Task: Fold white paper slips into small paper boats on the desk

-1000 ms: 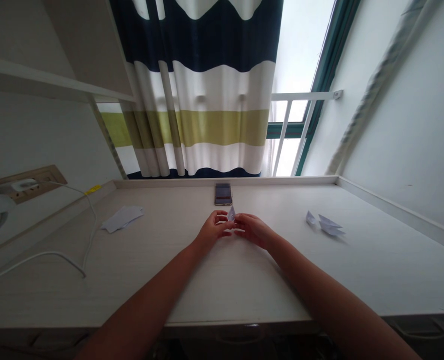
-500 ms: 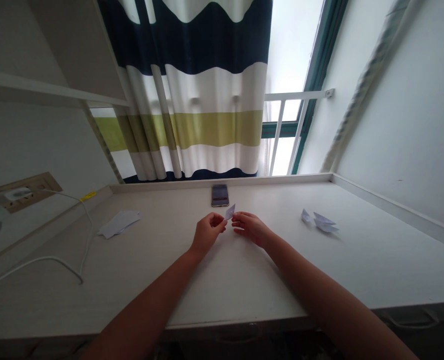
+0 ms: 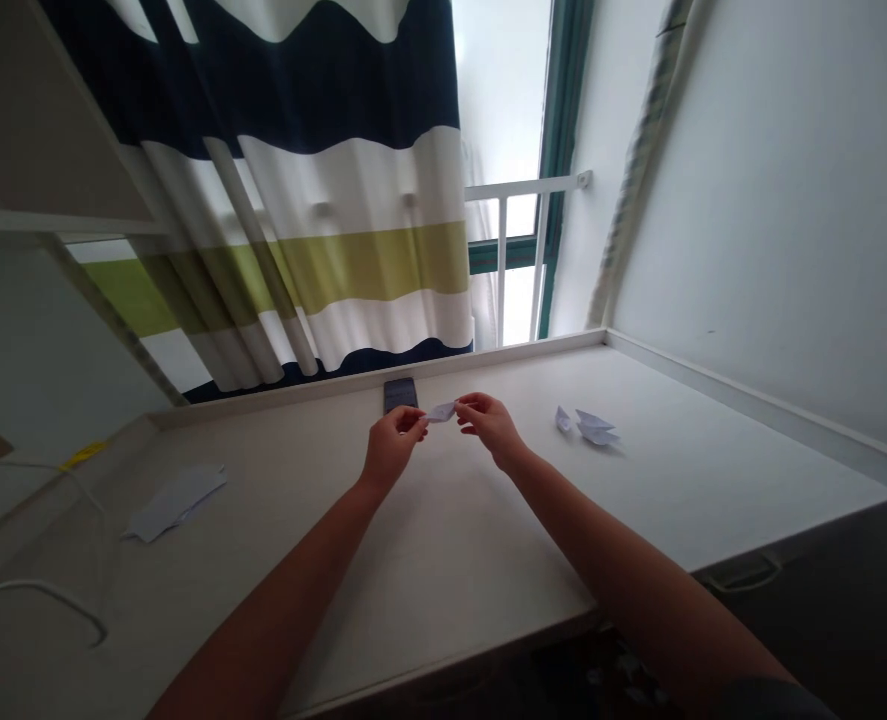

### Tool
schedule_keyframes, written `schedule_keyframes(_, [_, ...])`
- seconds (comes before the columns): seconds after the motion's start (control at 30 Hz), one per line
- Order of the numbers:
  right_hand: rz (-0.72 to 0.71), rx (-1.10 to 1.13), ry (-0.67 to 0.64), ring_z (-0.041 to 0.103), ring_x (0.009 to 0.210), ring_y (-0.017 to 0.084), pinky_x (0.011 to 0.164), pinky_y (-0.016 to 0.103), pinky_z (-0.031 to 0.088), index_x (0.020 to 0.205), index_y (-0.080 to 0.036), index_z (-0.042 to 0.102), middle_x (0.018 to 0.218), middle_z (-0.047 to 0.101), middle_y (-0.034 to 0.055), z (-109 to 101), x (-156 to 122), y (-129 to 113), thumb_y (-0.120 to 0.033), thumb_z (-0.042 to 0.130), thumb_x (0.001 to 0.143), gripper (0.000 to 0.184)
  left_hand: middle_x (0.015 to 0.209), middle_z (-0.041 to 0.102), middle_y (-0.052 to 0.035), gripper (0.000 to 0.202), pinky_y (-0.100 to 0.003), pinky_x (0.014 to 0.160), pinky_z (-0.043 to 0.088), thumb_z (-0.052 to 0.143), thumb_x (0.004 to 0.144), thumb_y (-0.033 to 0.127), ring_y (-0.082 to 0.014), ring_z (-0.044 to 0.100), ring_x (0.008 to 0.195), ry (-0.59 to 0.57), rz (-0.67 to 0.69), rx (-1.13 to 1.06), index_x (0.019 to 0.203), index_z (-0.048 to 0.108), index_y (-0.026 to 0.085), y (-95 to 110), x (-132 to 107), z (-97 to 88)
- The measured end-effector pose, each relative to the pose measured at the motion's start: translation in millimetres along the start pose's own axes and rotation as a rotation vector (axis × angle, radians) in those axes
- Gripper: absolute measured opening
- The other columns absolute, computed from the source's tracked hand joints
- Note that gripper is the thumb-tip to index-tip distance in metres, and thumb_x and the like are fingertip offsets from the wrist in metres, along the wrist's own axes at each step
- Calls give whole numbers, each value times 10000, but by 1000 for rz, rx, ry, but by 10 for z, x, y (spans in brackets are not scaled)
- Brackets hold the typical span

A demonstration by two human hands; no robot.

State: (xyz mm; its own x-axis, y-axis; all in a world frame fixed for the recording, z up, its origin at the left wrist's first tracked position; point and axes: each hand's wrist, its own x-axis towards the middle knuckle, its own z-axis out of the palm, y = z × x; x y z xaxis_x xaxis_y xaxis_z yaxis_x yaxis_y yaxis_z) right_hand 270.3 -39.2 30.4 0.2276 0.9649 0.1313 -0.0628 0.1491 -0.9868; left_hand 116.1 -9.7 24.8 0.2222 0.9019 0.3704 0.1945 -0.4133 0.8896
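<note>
A small folded white paper boat (image 3: 441,412) is stretched between my two hands above the desk. My left hand (image 3: 394,440) pinches its left end between thumb and fingers. At the other end, my right hand (image 3: 488,425) grips the tip with thumb and forefinger, its lower fingers curled loosely. Just behind my left hand lies a dark phone (image 3: 400,393), partly covered by the fingers. To the right of my right hand rest several folded white paper boats (image 3: 595,428), close together.
A stack of white paper sheets (image 3: 177,503) lies at the left of the white desk (image 3: 443,560). A white cable (image 3: 45,588) runs along the left side. A raised rim (image 3: 750,405) borders the desk's back and right. A striped curtain (image 3: 323,230) hangs behind.
The folded paper has turned from upright to nearly level, and my right hand now grips its right end. My view has swung to the right and tilted.
</note>
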Motion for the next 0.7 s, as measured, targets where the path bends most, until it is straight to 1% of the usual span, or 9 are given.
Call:
schedule_keyframes(0.1, [-44, -60, 65, 529, 553, 99, 513, 229, 425, 667, -180, 547, 591, 575, -6, -213, 34, -1, -266, 610, 636, 110, 700, 624, -43, 232, -283, 598, 497, 612, 644, 303, -148, 598, 636, -36, 5, -66, 792, 589, 126, -34, 151, 225])
schedule_keyframes(0.2, [-87, -175, 89, 536, 538, 105, 509, 236, 426, 661, -179, 532, 576, 581, -10, -488, 38, 66, -293, 599, 641, 133, 721, 622, -47, 234, -284, 598, 499, 600, 655, 285, -141, 591, 640, -114, 0, -147, 828, 593, 127, -68, 268, 507])
schedule_keyframes(0.3, [-168, -435, 151, 548, 544, 125, 527, 255, 417, 669, -188, 531, 568, 588, -8, -759, 9, 129, -306, 576, 660, 126, 731, 617, -53, 201, -278, 593, 501, 576, 668, 222, -135, 583, 648, -186, -57, -217, 840, 608, 123, -84, 348, 804])
schedule_keyframes(0.4, [-205, -677, 186, 548, 556, 134, 555, 263, 399, 669, -199, 532, 585, 598, -4, -974, -33, 145, -277, 546, 684, 80, 741, 619, -64, 178, -266, 588, 496, 546, 680, 164, -128, 573, 651, -235, -92, -223, 835, 622, 119, -95, 404, 1066])
schedule_keyframes(0.5, [-213, -952, 204, 538, 586, 149, 580, 272, 376, 666, -199, 540, 626, 595, 15, -1123, -66, 146, -239, 525, 697, 53, 790, 626, -78, 223, -257, 587, 488, 501, 699, 131, -121, 567, 665, -272, -104, -209, 888, 618, 119, -125, 454, 1265])
schedule_keyframes(0.57, [-238, -1117, 235, 524, 632, 162, 596, 277, 361, 657, -192, 543, 681, 581, 38, -1191, -80, 164, -221, 512, 704, 64, 831, 630, -83, 300, -247, 578, 481, 483, 696, 110, -121, 569, 679, -312, -129, -192, 977, 588, 130, -159, 485, 1363])
schedule_keyframes(0.63, [-242, -1215, 285, 514, 666, 170, 612, 278, 352, 673, -187, 551, 709, 561, 50, -1236, -90, 197, -215, 507, 711, 65, 886, 629, -93, 372, -240, 572, 474, 471, 687, 92, -129, 574, 716, -358, -158, -179, 1047, 551, 142, -201, 515, 1442])
schedule_keyframes(0.7, [-241, -1279, 324, 508, 697, 181, 632, 285, 342, 683, -185, 556, 721, 549, 61, -1261, -95, 233, -211, 509, 714, 62, 928, 628, -102, 402, -244, 581, 470, 473, 671, 81, -141, 577, 750, -393, -170, -156, 1061, 542, 149, -245, 542, 1509])
